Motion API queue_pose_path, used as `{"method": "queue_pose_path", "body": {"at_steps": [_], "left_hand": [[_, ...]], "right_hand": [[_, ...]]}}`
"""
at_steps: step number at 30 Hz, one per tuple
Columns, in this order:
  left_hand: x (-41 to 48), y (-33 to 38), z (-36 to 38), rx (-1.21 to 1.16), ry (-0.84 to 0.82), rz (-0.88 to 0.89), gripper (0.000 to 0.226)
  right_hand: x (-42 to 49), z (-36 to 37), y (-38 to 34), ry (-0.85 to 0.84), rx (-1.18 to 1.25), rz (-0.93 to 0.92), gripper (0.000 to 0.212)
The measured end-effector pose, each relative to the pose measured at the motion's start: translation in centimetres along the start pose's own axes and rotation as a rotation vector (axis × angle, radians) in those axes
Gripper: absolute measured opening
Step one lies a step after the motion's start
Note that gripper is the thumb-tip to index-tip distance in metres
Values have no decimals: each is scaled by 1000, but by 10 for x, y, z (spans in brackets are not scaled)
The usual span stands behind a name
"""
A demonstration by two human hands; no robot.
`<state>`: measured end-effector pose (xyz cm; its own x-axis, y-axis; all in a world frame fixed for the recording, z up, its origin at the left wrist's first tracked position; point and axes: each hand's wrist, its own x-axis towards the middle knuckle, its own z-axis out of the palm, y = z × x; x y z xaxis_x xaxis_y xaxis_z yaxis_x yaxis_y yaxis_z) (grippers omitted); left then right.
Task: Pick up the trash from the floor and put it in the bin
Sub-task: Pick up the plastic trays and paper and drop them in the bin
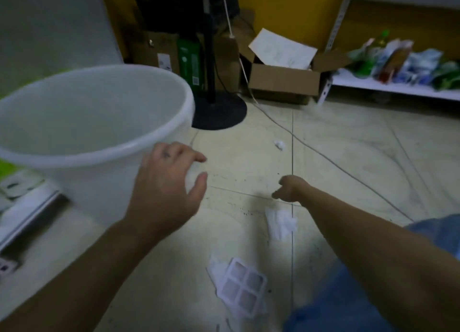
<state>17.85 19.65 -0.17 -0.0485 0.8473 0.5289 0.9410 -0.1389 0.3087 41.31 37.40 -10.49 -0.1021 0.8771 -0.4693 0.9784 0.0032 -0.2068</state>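
Observation:
A big white plastic bin (99, 155) stands on the floor at the left. My left hand (164, 182) is beside its near wall, below the rim, with fingers and thumb curled around a white paper wad (194, 180). My right hand (290, 187) hangs low over the tiles, thumb and fingers slightly apart, with nothing seen in it. A crumpled white tissue (281, 222) lies on the floor just under my right wrist. A white gridded packaging piece (242, 285) lies nearer to me. A small white scrap (280, 143) sits farther out.
A black round stand base (219, 115) sits just behind the bin. A thin cable (336, 165) runs across the tiles to the right. An open cardboard box (283, 82) and a low white shelf (388, 85) with packets line the back. My blue-clad leg (336, 306) is at the bottom right.

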Motion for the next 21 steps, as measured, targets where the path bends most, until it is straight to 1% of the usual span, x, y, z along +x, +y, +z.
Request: {"method": "queue_pose_path", "body": {"at_steps": [2, 3, 6, 8, 9, 10, 11, 12, 13, 15, 17, 19, 20, 21], "left_hand": [[-22, 9, 31, -13, -153, 56, 27], [-34, 10, 46, -9, -270, 50, 31], [-72, -2, 84, -31, -637, -60, 47], [-97, -10, 104, -64, -795, -120, 53], [-108, -12, 113, -94, -846, -149, 54], [-119, -13, 122, -126, -894, -171, 55], [-129, -12, 131, -150, -940, -176, 56], [-138, -10, 139, -157, -981, -163, 56], [-146, -8, 147, -155, -1012, -142, 56], [-159, -4, 161, -158, -1046, -108, 54], [-169, -3, 172, -149, -1073, -87, 52], [-177, 1, 179, -84, -1086, -54, 52], [-180, 2, 180, -50, -1060, -45, 52], [-181, 4, 181, -19, -1021, -46, 51]], "right_hand": [[8, 15, -6, -76, -86, -33, 54], [12, 26, -8, -116, -121, -32, 53], [19, 62, -5, -197, -215, -11, 52], [21, 79, -1, -232, -247, 11, 58], [22, 85, 2, -250, -219, 25, 67], [23, 90, 5, -260, -182, 44, 78], [23, 96, 8, -240, -153, 49, 83], [24, 101, 9, -193, -134, 58, 80], [25, 109, 10, -148, -131, 71, 71], [25, 125, 10, -110, -98, 107, 52], [17, 139, 8, -122, -148, 86, 34], [3, 148, 3, -179, -242, 43, 18], [-7, 152, -4, -224, -280, 60, 12], [-15, 158, -7, -234, -312, 48, 14]]}}
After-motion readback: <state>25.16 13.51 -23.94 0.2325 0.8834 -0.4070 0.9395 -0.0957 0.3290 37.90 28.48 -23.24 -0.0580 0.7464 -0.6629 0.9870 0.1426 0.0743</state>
